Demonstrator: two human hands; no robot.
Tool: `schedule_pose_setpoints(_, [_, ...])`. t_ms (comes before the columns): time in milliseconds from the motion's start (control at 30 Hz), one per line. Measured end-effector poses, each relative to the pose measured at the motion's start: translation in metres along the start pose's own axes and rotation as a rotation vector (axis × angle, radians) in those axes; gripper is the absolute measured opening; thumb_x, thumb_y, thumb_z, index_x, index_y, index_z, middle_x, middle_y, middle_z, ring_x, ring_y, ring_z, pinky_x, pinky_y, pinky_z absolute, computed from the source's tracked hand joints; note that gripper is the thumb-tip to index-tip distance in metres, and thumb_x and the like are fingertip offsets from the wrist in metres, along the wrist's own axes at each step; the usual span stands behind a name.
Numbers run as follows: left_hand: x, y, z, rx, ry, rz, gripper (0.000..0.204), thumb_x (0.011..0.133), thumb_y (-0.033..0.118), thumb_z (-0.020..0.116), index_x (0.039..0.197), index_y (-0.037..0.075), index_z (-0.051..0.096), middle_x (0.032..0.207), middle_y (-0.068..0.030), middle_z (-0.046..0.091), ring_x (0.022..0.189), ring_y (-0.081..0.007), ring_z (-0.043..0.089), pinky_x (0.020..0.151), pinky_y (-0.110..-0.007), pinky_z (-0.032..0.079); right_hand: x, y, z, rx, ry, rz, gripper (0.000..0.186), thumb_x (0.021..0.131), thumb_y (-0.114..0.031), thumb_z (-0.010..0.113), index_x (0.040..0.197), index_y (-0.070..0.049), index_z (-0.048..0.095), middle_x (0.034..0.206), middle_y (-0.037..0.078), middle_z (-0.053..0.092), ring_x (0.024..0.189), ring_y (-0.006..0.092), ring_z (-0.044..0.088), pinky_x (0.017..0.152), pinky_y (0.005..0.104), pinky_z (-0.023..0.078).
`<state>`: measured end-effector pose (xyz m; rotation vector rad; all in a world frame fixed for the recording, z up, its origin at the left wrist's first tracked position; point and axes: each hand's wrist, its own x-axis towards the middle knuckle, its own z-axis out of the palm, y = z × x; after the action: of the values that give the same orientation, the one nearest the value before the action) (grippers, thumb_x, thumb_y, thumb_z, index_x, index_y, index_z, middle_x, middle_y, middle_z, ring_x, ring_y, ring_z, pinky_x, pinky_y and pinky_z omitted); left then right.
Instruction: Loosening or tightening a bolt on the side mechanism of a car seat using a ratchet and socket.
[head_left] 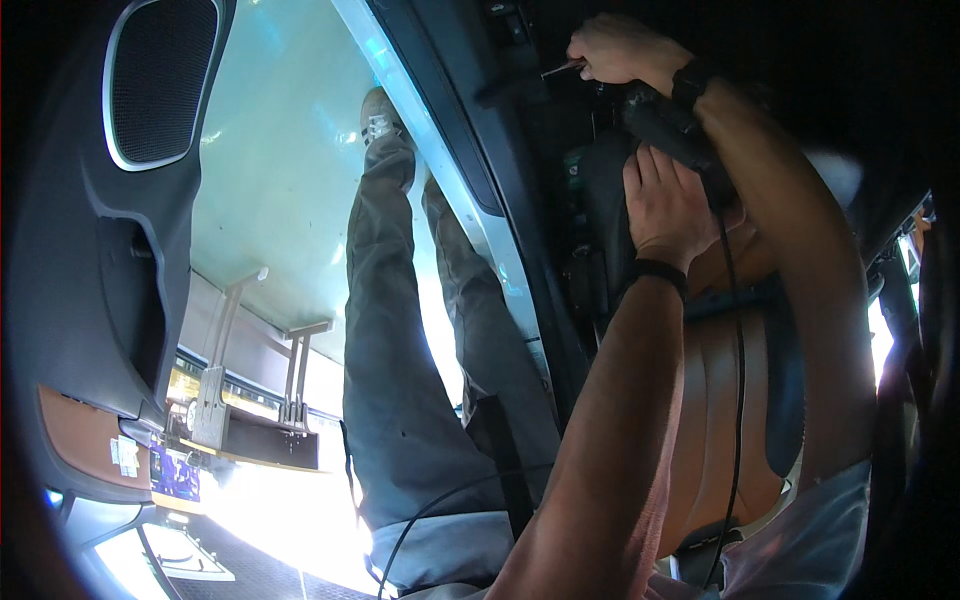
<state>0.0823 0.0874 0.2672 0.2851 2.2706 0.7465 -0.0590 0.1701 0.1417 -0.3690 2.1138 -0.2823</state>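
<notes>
I have my right hand (625, 50) up in the dark interior, wearing a black watch, with its fingers closed on a thin metal tool (563, 68). The tool's tip points left, and its exact kind is too dark to make out. Lower down is my left hand (665, 205), with a black band at the wrist. Its fingers stretch upward and rest flat against dark trim, their tips beside a black cylindrical part (668, 128). What lies under the palm is hidden.
A brown leather seat (715, 400) is at the right, with a black cable (738, 400) hanging across it. The pale door sill (440, 130) crosses beside my legs (400, 380). An open door panel (60, 250) with a speaker (160, 80) stands left, and a workbench (265, 440) lies beyond.
</notes>
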Motion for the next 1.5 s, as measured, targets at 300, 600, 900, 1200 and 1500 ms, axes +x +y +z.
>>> schedule_pose_setpoints(300, [0.003, -0.008, 0.009, -0.088, 0.067, 0.03, 0.113, 0.058, 0.076, 0.074, 0.115, -0.02, 0.055, 0.129, -0.0387, 0.051, 0.13, -0.048, 0.043, 0.111, -0.05, 0.028, 0.001, 0.014, 0.007, 0.094, 0.017, -0.17, 0.019, 0.074, -0.004, 0.071, 0.093, -0.008, 0.075, 0.09, 0.013, 0.073, 0.09, 0.0318, 0.069, 0.078, 0.0424, 0.054])
schedule_pose_setpoints(600, [0.001, 0.007, 0.007, -0.14, 0.075, 0.027, 0.104, 0.059, 0.068, 0.077, 0.113, -0.018, 0.056, 0.128, -0.0362, 0.052, 0.128, -0.0454, 0.044, 0.109, -0.049, 0.031, -0.001, 0.031, 0.014, -0.029, -0.173, -0.212, 0.017, 0.078, -0.013, 0.074, 0.095, -0.008, 0.074, 0.091, 0.013, 0.072, 0.09, 0.0311, 0.068, 0.08, 0.0434, 0.053])
schedule_pose_setpoints(900, [0.005, 0.004, -0.001, -0.022, 0.131, 0.035, 0.075, 0.065, 0.053, 0.079, 0.107, -0.004, 0.054, 0.101, -0.0171, 0.056, 0.102, -0.0347, 0.053, 0.084, -0.043, 0.042, -0.001, 0.027, 0.02, 0.068, -0.096, 0.01, 0.025, 0.079, -0.016, 0.072, 0.101, -0.005, 0.071, 0.099, 0.012, 0.071, 0.1, 0.0346, 0.065, 0.085, 0.0445, 0.053])
schedule_pose_setpoints(1200, [0.007, -0.001, -0.012, -0.144, 0.015, -0.052, 0.083, 0.07, 0.055, 0.075, 0.114, -0.011, 0.05, 0.116, -0.0256, 0.053, 0.116, -0.0394, 0.049, 0.101, -0.044, 0.037, -0.009, 0.021, 0.004, 0.107, -0.077, -0.087, 0.026, 0.077, -0.003, 0.065, 0.1, -0.01, 0.075, 0.103, 0.011, 0.073, 0.096, 0.029, 0.069, 0.08, 0.0395, 0.055])
schedule_pose_setpoints(1500, [-0.021, -0.018, -0.036, -0.172, 0.137, -0.043, 0.07, 0.081, 0.039, 0.073, 0.13, -0.005, 0.047, 0.12, -0.0253, 0.055, 0.116, -0.0407, 0.052, 0.101, -0.047, 0.039, -0.005, 0.025, 0.024, 0.179, 0.049, -0.042, 0.031, 0.078, -0.003, 0.075, 0.109, -0.008, 0.072, 0.104, 0.012, 0.073, 0.1, 0.0299, 0.069, 0.086, 0.0421, 0.054])
